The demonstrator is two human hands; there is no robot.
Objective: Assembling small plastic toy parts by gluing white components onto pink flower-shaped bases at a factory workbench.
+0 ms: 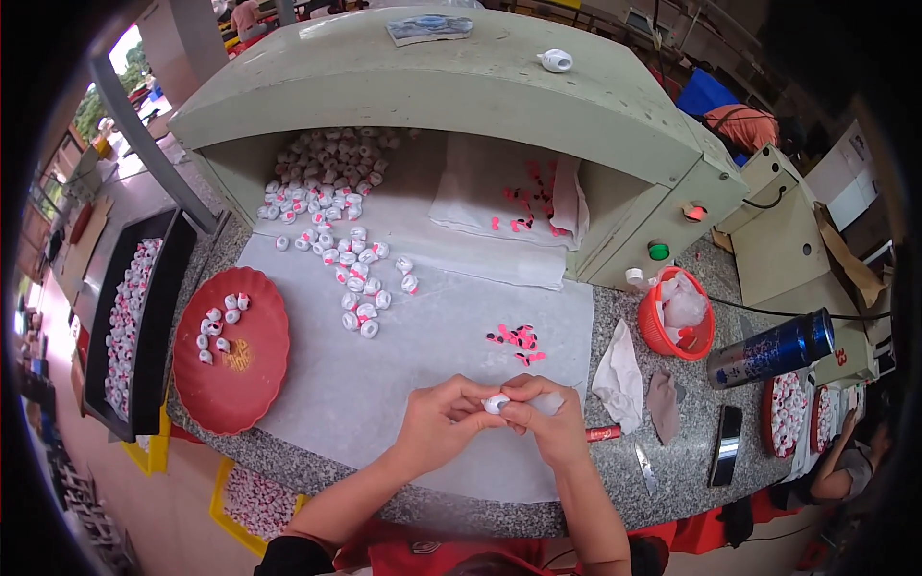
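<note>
My left hand and my right hand meet above the near part of the white sheet. Between their pinched fingertips is a small rounded white piece with a dark spot. Something pale and translucent shows at my right fingers; I cannot tell what it is. Just beyond my hands lies a loose group of small pink and black bits. Farther left, many similar white pieces with pink parts are spread over the sheet and heaped inside the green metal box.
On the left stand a red scalloped plate with several white pieces and a black tray. Right are a red basket, cloths, a blue tumbler, a phone, a small blade and a red tube. Another person sits far right.
</note>
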